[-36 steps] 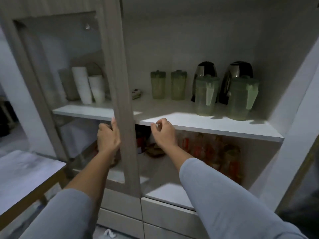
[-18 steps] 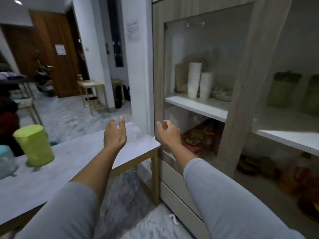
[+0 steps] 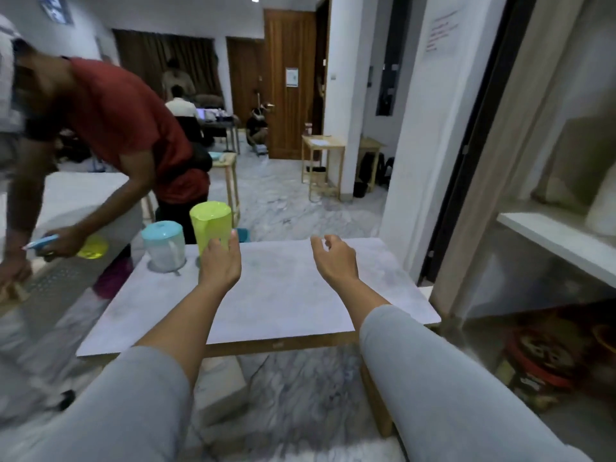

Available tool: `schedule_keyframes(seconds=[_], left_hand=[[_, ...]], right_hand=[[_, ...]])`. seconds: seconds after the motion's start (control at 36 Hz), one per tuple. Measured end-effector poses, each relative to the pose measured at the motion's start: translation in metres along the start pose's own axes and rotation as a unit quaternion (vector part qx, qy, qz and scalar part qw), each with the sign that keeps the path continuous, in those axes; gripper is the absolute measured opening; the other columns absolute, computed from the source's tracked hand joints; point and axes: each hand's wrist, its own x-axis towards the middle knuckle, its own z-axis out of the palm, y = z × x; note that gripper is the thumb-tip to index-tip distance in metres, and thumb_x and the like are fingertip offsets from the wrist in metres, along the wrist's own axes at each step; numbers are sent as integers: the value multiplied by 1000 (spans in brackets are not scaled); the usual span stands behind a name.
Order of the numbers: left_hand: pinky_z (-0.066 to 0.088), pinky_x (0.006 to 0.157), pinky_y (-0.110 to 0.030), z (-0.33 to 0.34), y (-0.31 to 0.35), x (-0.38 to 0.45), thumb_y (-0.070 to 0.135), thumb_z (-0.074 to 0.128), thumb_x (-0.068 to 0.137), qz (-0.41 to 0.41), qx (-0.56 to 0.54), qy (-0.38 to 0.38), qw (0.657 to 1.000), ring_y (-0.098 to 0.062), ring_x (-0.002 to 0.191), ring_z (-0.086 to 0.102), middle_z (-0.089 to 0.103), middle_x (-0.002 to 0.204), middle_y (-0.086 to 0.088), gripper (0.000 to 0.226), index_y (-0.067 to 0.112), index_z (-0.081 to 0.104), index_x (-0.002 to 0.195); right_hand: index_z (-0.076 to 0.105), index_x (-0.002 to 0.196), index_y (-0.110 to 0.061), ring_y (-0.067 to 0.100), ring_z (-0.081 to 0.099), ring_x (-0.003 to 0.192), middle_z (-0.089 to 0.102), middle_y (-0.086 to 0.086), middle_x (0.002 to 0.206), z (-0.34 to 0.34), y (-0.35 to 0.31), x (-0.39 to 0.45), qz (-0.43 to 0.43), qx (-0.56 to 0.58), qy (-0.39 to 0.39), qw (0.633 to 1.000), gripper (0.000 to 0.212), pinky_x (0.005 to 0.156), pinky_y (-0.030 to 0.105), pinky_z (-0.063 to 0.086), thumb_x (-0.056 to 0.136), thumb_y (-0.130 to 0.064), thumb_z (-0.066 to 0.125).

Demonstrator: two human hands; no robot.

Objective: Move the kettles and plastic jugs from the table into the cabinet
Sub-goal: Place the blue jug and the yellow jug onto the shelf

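- A lime-green translucent plastic jug (image 3: 210,227) stands upright at the worktop's (image 3: 283,295) far left corner.
- Just left of it stands a clear jug with blue lid (image 3: 163,242).
- The left hand (image 3: 220,261), open and empty, hovers before the green jug; the right hand (image 3: 335,258) is loosely curled, empty.

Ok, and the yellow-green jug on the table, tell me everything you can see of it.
The yellow-green jug is translucent plastic, tall and roughly cylindrical, capped with a matching lid. It stands upright near the far left corner of the pale marble-look table, just right of a clear jug with a light blue lid; the two stand close, contact unclear. The left hand is in front of its lower part, fingers open, hiding the base; whether it touches cannot be told. No handle shows from this side.
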Motion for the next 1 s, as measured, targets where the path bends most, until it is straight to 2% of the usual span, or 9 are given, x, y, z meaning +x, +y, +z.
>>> schedule_keyframes(seconds=[0.17, 0.28, 0.42, 0.53, 0.67, 0.75, 0.86, 0.94, 1.0], left_hand=[[38, 95, -44, 12, -8, 57, 47, 24, 100, -70, -5, 68, 995, -42, 117, 50, 55, 125, -29, 64, -6, 53, 120], [40, 94, -45, 18, -18, 82, 52, 21, 97, -112, -5, 96, 989, -42, 117, 51, 55, 127, -25, 69, -3, 51, 125], [42, 92, -45, 23, -47, 93, 55, 21, 96, -151, 1, 106, 983, -41, 114, 53, 57, 125, -25, 72, -4, 52, 124], [42, 91, -44, 21, -64, 107, 50, 24, 97, -187, -10, 132, 973, -40, 110, 54, 59, 118, -25, 66, -5, 55, 117], [44, 92, -45, 19, -80, 124, 50, 25, 96, -207, -15, 138, 968, -40, 111, 54, 59, 120, -27, 68, -8, 52, 119], [44, 91, -44, 21, -94, 143, 49, 25, 97, -225, -15, 135, 965, -40, 111, 54, 59, 120, -27, 68, -9, 52, 121], [42, 90, -41, 24, -110, 174, 46, 27, 99, -237, -12, 122, 964, -39, 111, 53, 58, 119, -26, 64, -8, 56, 117], [43, 92, -43, 27, -124, 201, 47, 29, 97, -240, -33, 103, 965, -40, 112, 54, 58, 120, -27, 64, -8, 55, 119], [44, 93, -46, 29, -133, 218, 46, 30, 97, -240, -40, 87, 966, -42, 112, 54, 58, 121, -29, 63, -8, 54, 120]], right_hand=[[45, 139, -9, 26, 48, 129, 49, 11, 142, 29, -8, 85, -29, 9, -72, 997, 57, 103, 34, 39, 97, -45, 42], [47, 137, -7, 27, 50, 126, 52, 11, 139, 47, -11, 128, -30, 17, -101, 994, 54, 100, 33, 41, 98, -44, 41], [49, 136, -8, 28, 50, 125, 53, 12, 137, 84, -4, 144, -13, 14, -163, 986, 55, 102, 35, 41, 97, -45, 41], [52, 133, -8, 27, 50, 124, 55, 10, 135, 111, -3, 155, -24, 11, -204, 979, 55, 102, 36, 43, 96, -47, 42], [55, 127, -9, 26, 53, 118, 59, 8, 126, 141, -12, 174, -20, 11, -225, 974, 53, 97, 34, 43, 95, -48, 42], [55, 104, -10, 23, 51, 105, 58, 7, 105, 165, -17, 186, -23, 4, -240, 971, 42, 84, 31, 40, 94, -48, 40], [59, 119, -8, 27, 51, 114, 60, 8, 115, 197, -26, 202, -15, 2, -255, 967, 48, 89, 33, 41, 95, -46, 41], [61, 106, -2, 29, 53, 101, 60, 15, 102, 220, -35, 216, -9, 4, -266, 964, 47, 87, 36, 44, 96, -43, 41], [61, 115, 2, 32, 54, 105, 62, 20, 115, 232, -44, 225, 7, -1, -272, 962, 52, 91, 37, 44, 97, -42, 41]])
